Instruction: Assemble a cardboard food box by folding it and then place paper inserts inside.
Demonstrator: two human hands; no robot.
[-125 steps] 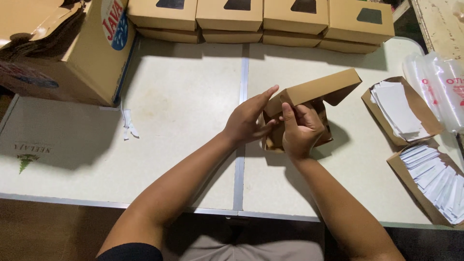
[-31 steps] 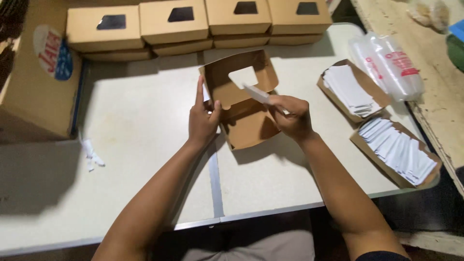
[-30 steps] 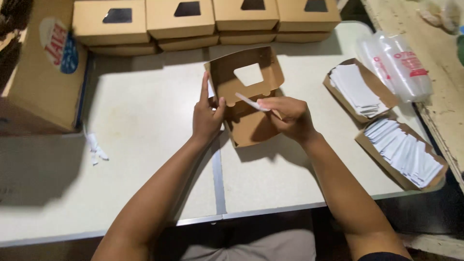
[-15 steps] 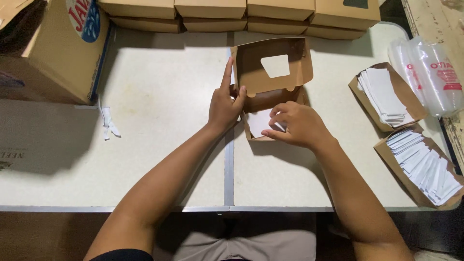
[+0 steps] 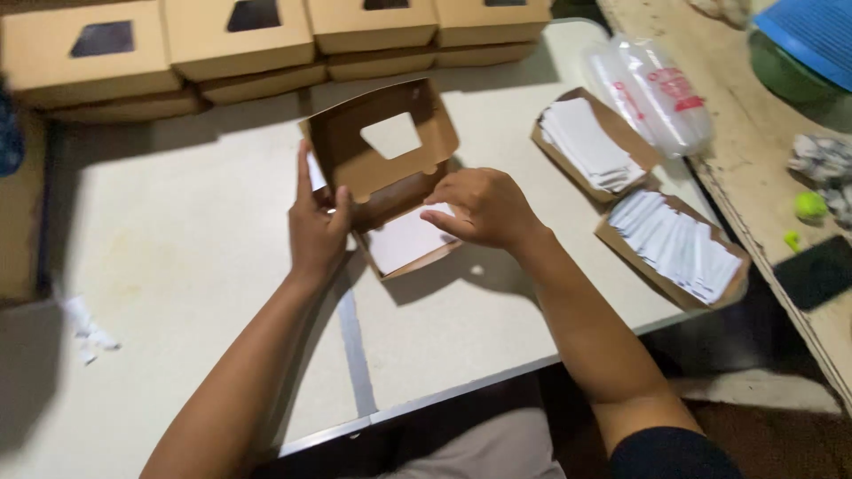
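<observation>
An open brown cardboard box [image 5: 383, 168] with a window cut in its raised lid stands on the white table [image 5: 177, 266]. My left hand [image 5: 315, 226] grips the box's left side, thumb against the front corner. My right hand [image 5: 479, 208] reaches into the box from the right, fingers resting on a white paper sheet [image 5: 404, 238] that lies flat on the box's bottom.
Closed windowed boxes [image 5: 240, 40] are stacked along the far edge. Two shallow brown trays of white paper sheets [image 5: 590, 142] [image 5: 679, 248] lie at the right, beside a bag of clear plastic cups [image 5: 652, 93]. Paper scraps [image 5: 84, 324] lie left. A wooden bench [image 5: 781, 177] stands right.
My right hand carried a white sheet down into the open box and now presses it onto the bottom. My left hand kept hold of the box's left side.
</observation>
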